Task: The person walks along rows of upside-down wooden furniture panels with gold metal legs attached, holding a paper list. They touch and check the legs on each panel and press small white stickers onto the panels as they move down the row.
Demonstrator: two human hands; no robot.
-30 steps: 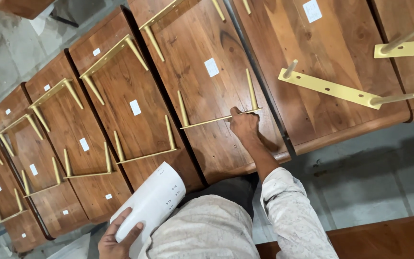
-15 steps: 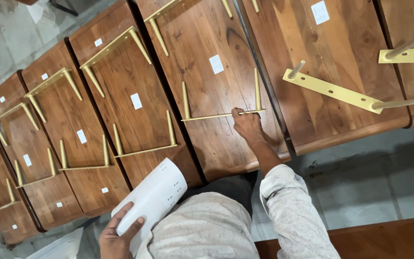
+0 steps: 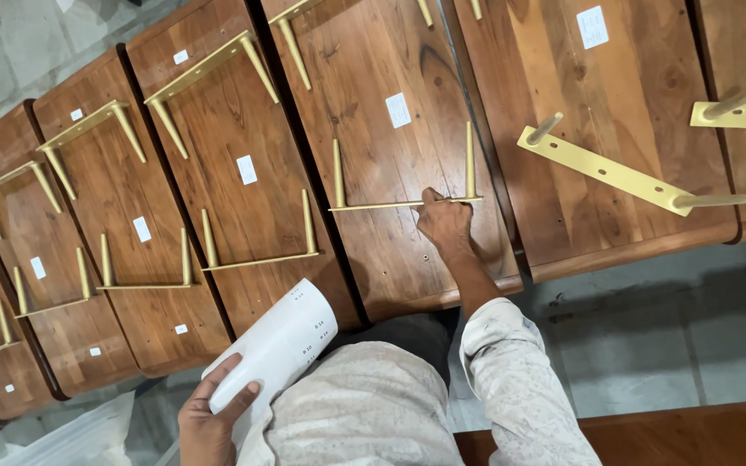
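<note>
My right hand (image 3: pixel 445 224) rests on a brass-coloured leg bracket (image 3: pixel 390 204) fixed to the underside of a brown wooden tabletop (image 3: pixel 382 129); the fingers close over the bracket's flat bar near its right leg. My left hand (image 3: pixel 209 423) grips a rolled sheaf of white paper (image 3: pixel 280 345) low in the frame, next to my body. A small white label (image 3: pixel 398 110) is stuck on the same tabletop above the bracket.
Several more wooden tabletops (image 3: pixel 218 164) lie in a row to the left, each with brass leg brackets (image 3: pixel 256 250) and white labels. To the right another top carries a wider brass bracket (image 3: pixel 615 168). Grey stone floor (image 3: pixel 666 336) lies beside my right arm.
The view has shifted slightly, so the tabletops sit lower and farther right. My right hand stays on the bracket bar. The left hand still holds the rolled paper.
</note>
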